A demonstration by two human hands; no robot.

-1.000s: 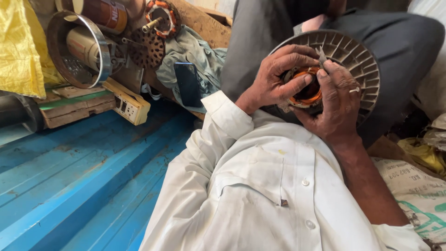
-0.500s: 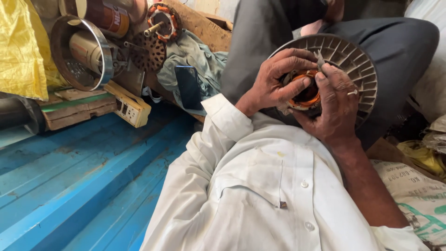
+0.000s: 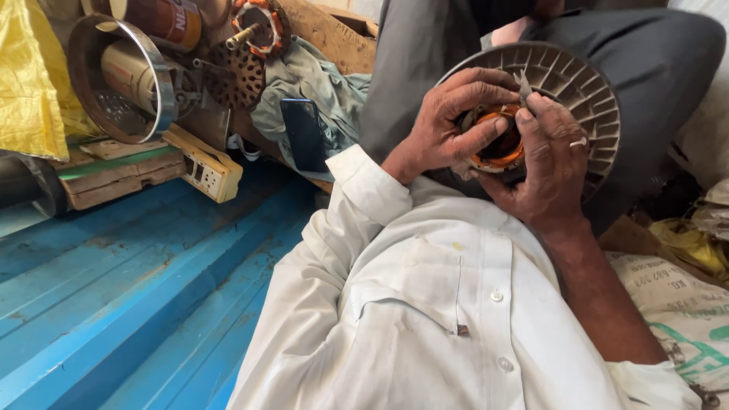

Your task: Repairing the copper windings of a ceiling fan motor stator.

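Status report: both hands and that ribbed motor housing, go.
Left hand grips the ribbed motor housing. Right hand pinches a thin metal tool at the copper winding. Nothing obstructing.

Soft, even daylight fills the scene, bright without harsh glare. The white shirt (image 3: 456, 304) is the brightest area, close to washing out along the sleeve. The blue floor (image 3: 114, 304) shows a mild sheen along its ridges. Shadows are gentle, deepest among the clutter at top left and under the grey ribbed disc (image 3: 585, 91). Focus is fairly sharp throughout; straight lines bow slightly toward the edges.
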